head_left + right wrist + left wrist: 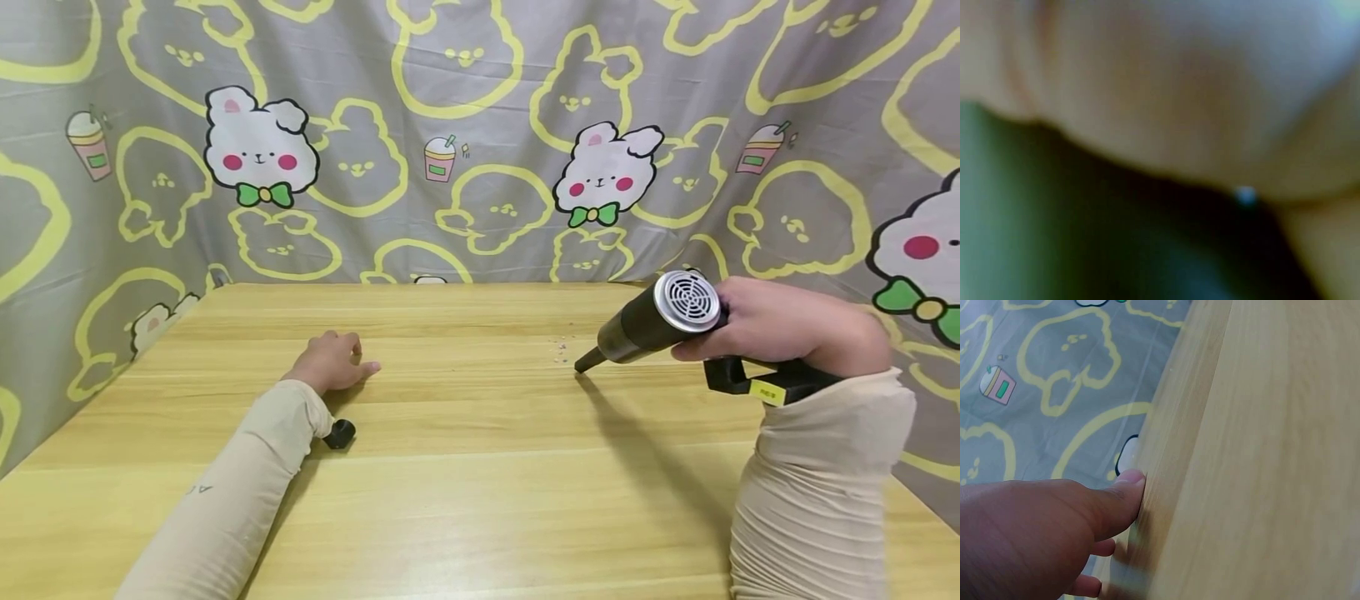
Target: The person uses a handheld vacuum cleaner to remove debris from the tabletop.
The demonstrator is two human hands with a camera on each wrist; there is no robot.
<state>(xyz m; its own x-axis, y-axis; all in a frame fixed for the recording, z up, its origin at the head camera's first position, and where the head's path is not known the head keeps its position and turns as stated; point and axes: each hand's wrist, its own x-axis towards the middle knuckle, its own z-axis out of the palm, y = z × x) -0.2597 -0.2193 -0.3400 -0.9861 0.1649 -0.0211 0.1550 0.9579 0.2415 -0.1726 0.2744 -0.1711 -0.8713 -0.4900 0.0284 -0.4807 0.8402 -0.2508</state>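
A black handheld vacuum cleaner (637,329) with a silver round vent is gripped by my right hand (780,321) at the right of the head view. Its narrow nozzle tilts down to the left, with the tip at the tabletop beside small scattered bits (562,348). In the right wrist view, the hand (1166,106) and a dark shape fill a blurred picture. My left hand (330,364) rests on the wooden table at the left, fingers loosely bent and holding nothing. The left wrist view shows its thumb (1116,500) reaching out over the wood.
The wooden table (450,492) spans the view. Behind it and at its sides hangs a grey curtain (495,242) printed with yellow outlines and white rabbits. Black camera mounts sit at the left wrist (340,433) and the right wrist (802,383).
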